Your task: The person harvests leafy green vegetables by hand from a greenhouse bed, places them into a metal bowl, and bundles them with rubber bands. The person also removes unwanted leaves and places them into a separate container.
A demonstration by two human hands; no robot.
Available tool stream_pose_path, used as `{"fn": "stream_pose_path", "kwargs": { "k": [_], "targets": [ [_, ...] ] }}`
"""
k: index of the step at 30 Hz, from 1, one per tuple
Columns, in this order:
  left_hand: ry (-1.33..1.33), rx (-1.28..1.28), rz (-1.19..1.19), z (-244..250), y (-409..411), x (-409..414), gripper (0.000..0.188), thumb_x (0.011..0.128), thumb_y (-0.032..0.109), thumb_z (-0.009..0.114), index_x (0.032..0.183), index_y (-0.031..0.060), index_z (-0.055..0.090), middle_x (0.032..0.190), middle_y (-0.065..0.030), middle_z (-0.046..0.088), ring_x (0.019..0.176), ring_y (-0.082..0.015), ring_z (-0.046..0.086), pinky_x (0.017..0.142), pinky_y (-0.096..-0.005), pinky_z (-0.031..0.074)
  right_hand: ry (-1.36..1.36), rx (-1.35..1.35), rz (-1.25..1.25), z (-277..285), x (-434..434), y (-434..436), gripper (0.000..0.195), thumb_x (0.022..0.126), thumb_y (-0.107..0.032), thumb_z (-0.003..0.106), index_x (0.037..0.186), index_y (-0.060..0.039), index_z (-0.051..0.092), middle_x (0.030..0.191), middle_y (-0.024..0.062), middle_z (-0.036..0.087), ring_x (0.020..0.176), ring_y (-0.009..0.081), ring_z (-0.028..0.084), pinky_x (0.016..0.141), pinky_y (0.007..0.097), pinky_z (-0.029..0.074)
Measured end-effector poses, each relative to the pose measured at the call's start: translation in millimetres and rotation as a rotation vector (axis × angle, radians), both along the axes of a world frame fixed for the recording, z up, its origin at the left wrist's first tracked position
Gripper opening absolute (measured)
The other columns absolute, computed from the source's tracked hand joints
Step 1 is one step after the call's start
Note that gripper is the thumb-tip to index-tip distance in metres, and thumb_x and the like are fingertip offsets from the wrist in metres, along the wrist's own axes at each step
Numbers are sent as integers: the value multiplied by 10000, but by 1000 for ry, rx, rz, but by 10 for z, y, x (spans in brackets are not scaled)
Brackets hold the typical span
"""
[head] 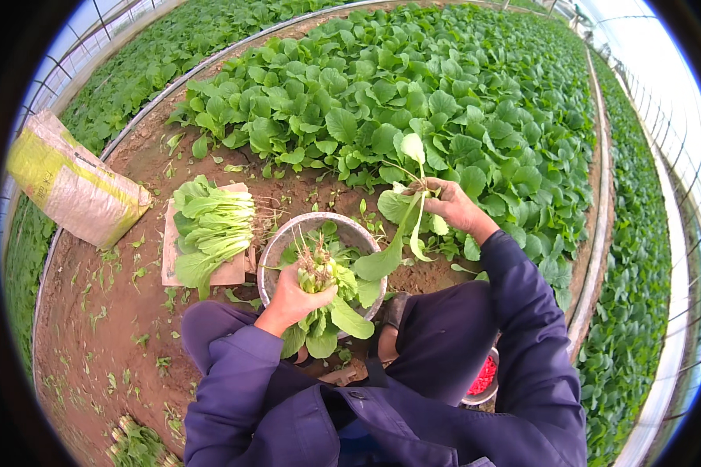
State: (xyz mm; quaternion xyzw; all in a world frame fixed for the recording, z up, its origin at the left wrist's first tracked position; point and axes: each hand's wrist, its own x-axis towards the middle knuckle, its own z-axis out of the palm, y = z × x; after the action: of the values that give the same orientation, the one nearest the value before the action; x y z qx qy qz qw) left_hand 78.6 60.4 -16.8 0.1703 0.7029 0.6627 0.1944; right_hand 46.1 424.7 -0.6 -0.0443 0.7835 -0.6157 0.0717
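Observation:
My left hand (299, 299) is closed around a bunch of leafy greens (322, 279), its roots turned up and its leaves hanging over the near rim of a round basin (295, 222). More loose leaves lie inside the basin. To the right, my right hand (453, 207) grips a few uprooted leafy stems (419, 204) by the root end between thumb and fingers, with pale and yellowish leaves hanging down. Left of the basin, a stack of greens (216, 225) rests on a pinkish board (169, 268), its roots pointing right.
Growing greens (397, 99) fill the bed ahead, close to my right hand. A woven sack (79, 181) stands on the soil at left. A bowl of red pieces (483, 376) sits beside my right leg. Bundled greens (140, 446) lie at lower left. A pale pipe (600, 233) borders the bed.

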Motion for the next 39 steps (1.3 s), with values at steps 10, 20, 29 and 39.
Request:
{"fn": "stream_pose_path", "kwargs": {
  "k": [10, 20, 29, 39],
  "targets": [
    [-49, 73, 24, 102, -321, -63, 384, 781, 53, 804, 1123, -31, 650, 1031, -50, 699, 886, -112, 644, 808, -296, 537, 59, -195, -24, 366, 266, -896, 508, 848, -292, 737, 1246, -23, 574, 1124, 48, 607, 1059, 140, 562, 977, 288, 433],
    [149, -7, -119, -53, -172, -29, 878, 650, 196, 865, 1414, -14, 486, 1532, -204, 361, 1435, -291, 344, 1178, -405, 279, 150, -249, -75, -74, 191, -1468, 225, 872, -73, 723, 1075, -12, 646, 956, 3, 676, 860, 74, 589, 811, 252, 496],
    [441, -155, 12, -137, 104, 33, 510, 613, 255, 825, 1053, 44, 677, 1136, -173, 605, 1105, -383, 554, 956, -453, 419, 3, -590, -131, -102, 183, -1766, 173, 933, -155, 677, 1027, -24, 615, 814, 98, 692, 829, 203, 700, 744, 331, 579],
    [724, -542, 86, -58, 131, 147, 506, 555, 248, 834, 991, 59, 658, 950, -88, 637, 803, -327, 635, 745, -430, 506, 182, -355, -478, -279, -101, -1748, 183, 1036, -179, 530, 1076, 0, 543, 546, 44, 562, 459, 142, 561, 479, 288, 472]
  ]
}}
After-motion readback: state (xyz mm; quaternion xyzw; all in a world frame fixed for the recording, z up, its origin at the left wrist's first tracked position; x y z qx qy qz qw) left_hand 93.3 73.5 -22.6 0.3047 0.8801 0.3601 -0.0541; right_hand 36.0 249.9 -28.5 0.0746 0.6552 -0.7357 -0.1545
